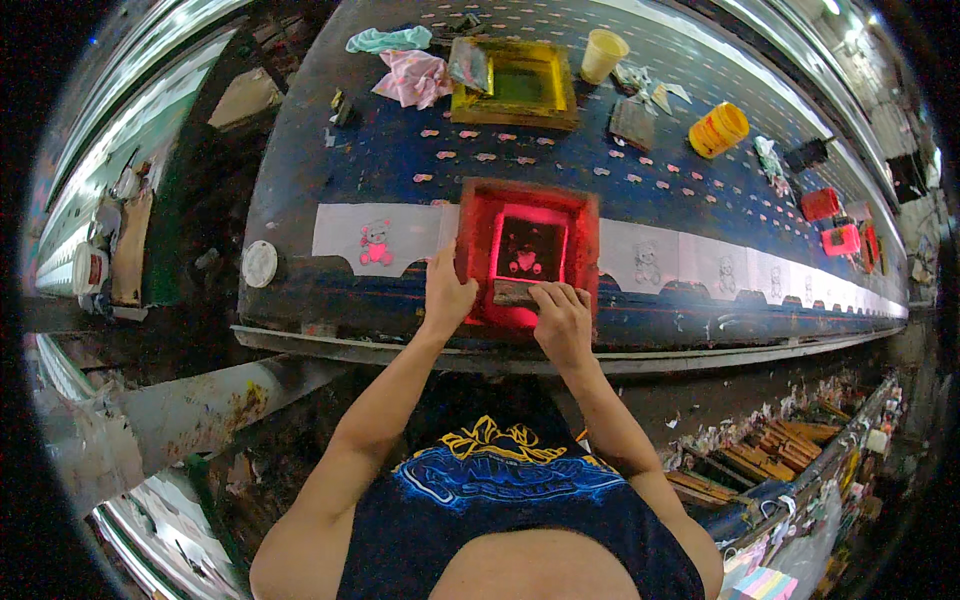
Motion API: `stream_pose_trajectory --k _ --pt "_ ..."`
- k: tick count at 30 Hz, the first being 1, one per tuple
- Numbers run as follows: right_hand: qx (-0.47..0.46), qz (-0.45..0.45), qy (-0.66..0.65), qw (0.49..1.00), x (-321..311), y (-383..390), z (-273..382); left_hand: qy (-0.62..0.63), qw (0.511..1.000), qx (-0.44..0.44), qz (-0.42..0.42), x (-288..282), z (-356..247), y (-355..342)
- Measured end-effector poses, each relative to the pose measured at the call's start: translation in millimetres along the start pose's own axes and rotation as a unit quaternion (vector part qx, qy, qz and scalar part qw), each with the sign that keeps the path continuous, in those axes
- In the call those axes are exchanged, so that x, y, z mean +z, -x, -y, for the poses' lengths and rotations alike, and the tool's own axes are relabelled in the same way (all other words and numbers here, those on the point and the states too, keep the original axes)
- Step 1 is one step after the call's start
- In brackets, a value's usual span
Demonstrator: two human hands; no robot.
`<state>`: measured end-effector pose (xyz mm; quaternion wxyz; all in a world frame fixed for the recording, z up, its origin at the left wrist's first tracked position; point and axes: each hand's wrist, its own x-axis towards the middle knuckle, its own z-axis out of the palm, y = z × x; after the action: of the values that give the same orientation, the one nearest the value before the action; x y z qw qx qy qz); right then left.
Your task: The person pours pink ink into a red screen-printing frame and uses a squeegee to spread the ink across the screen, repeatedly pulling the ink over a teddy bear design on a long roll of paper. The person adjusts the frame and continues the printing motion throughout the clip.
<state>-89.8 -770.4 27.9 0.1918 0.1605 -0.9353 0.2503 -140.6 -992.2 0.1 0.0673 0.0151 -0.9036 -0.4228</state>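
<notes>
In the middle of the frame, a person works over a long dark table (285,180) with two bare hands. The red frame (582,235), a square wooden one with a pink-red border inside, lies flat across a long white strip (337,232); through its middle a small bear print shows.

The left hand (450,292) is at the red frame's left side, toward its lower corner. Its fingers are close together along the rim, with the thumb lying over the wood. The right hand (564,318) is at the lower right part of the red frame, its fingers bent and closed over one end of a scraper (512,292). The scraper sits inside the red frame, near its bottom side, running left to right.

The white strip has a wavy lower edge. To the left of the red frame it carries a bear with a pink body; to the right, paler grey bears run toward the right edge of the frame.

At top centre stands a yellow frame (520,117), with a pink cloth (413,80) and a green cloth (388,39) to its left. A pale yellow cup (604,55) stands to its right, and further right a yellow tub (718,130) leans at a tilt. A round white lid (260,263) lies at the table's left end. Two red containers (840,239) sit near the right edge, and wooden pieces (765,455) are piled at lower right.
</notes>
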Motion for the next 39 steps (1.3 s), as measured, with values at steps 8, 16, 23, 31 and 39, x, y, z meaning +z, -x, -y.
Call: stream_pose_trajectory --k 8,16,23,31,39 --pt "-0.003 -0.008 -0.033 0.999 -18 -2 -17 0.094 0.994 0.007 -0.048 15 -15 8" --pt "0.026 -0.028 0.009 0.999 -73 33 -103 0.172 0.984 0.017 -0.051 107 -95 21" --pt "0.04 -0.006 0.007 0.999 -110 62 -175 0.131 0.991 -0.026 -0.023 176 -142 37" --pt "-0.001 0.002 -0.026 1.0 -112 65 -197 0.082 0.996 -0.027 -0.026 190 -132 38" --pt "0.004 0.002 -0.022 1.0 -113 65 -202 0.091 0.995 -0.031 -0.041 193 -149 40"
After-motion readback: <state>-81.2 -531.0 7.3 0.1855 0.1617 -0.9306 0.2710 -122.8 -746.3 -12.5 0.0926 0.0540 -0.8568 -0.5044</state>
